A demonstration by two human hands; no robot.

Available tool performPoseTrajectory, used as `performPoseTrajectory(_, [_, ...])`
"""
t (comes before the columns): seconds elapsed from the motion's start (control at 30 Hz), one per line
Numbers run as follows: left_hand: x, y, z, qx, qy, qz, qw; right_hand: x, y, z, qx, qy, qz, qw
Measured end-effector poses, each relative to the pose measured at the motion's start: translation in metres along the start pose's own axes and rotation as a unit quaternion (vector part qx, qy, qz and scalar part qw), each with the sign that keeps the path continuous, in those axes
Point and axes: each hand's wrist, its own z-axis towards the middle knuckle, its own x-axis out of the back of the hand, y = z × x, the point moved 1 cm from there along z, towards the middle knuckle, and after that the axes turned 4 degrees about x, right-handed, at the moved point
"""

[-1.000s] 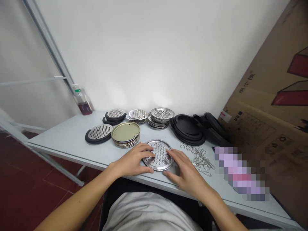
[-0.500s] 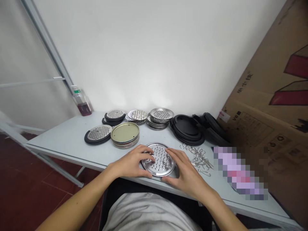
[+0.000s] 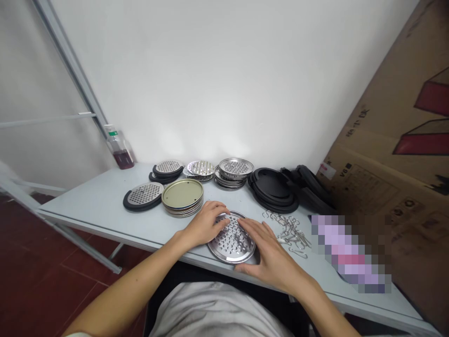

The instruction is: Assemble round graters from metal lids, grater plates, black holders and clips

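Observation:
A round metal grater plate (image 3: pixel 231 241), with many small raised holes and a smooth rim, lies near the table's front edge. My left hand (image 3: pixel 210 222) grips its far left side, fingers over the rim and thumb on the holed face. Around the right side curves my right hand (image 3: pixel 268 248), with fingertips on the face and the thumb at the near rim. Just right of that hand is a loose pile of metal clips with rings (image 3: pixel 291 229). Beyond my left hand stands a stack of round lids, gold-coloured on top (image 3: pixel 183 193).
Along the wall are black-rimmed grater discs (image 3: pixel 143 195), thin grater plates (image 3: pixel 200 167), a stack of metal grater plates (image 3: pixel 235 167) and black round parts (image 3: pixel 273 185). A bottle of dark liquid (image 3: pixel 121 152) stands far left. A large carton (image 3: pixel 386 178) borders the right.
My left hand has shifted from the plate's near left side to its far left rim. The grater plate has slid slightly towards me. My right hand stays at its right side.

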Motion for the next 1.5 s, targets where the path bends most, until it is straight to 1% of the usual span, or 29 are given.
performPoseTrajectory(0.13, [-0.011, -0.006, 0.012, 0.032, 0.008, 0.019, 0.999, 0.001, -0.002, 0.001, 0.004, -0.008, -0.013, 1.0])
performPoseTrajectory(0.27, [-0.01, -0.008, 0.018, 0.057, 0.011, 0.028, 0.998, 0.002, -0.002, 0.003, -0.001, -0.014, -0.012, 1.0])
performPoseTrajectory(0.43, [-0.011, -0.01, 0.019, 0.061, 0.004, 0.033, 0.998, 0.003, -0.004, 0.003, -0.005, -0.021, -0.004, 1.0])
performPoseTrajectory(0.77, [-0.013, -0.011, 0.018, 0.05, -0.007, 0.031, 0.998, 0.003, -0.006, 0.003, -0.005, -0.015, 0.004, 1.0])
performPoseTrajectory(1.03, [-0.013, -0.012, 0.017, 0.032, 0.006, 0.022, 0.999, 0.003, -0.006, 0.003, -0.009, -0.017, 0.003, 1.0])
performPoseTrajectory(1.2, [-0.013, -0.013, 0.015, 0.014, 0.005, 0.031, 0.999, 0.002, -0.004, 0.003, -0.008, -0.016, 0.005, 1.0])
performPoseTrajectory(1.3, [-0.01, -0.012, 0.014, 0.008, -0.004, 0.047, 0.999, 0.002, -0.004, 0.003, -0.005, -0.014, 0.007, 1.0])
performPoseTrajectory(1.5, [-0.002, -0.007, 0.011, -0.015, -0.046, 0.084, 0.995, 0.001, -0.003, 0.002, -0.004, -0.01, 0.002, 1.0])
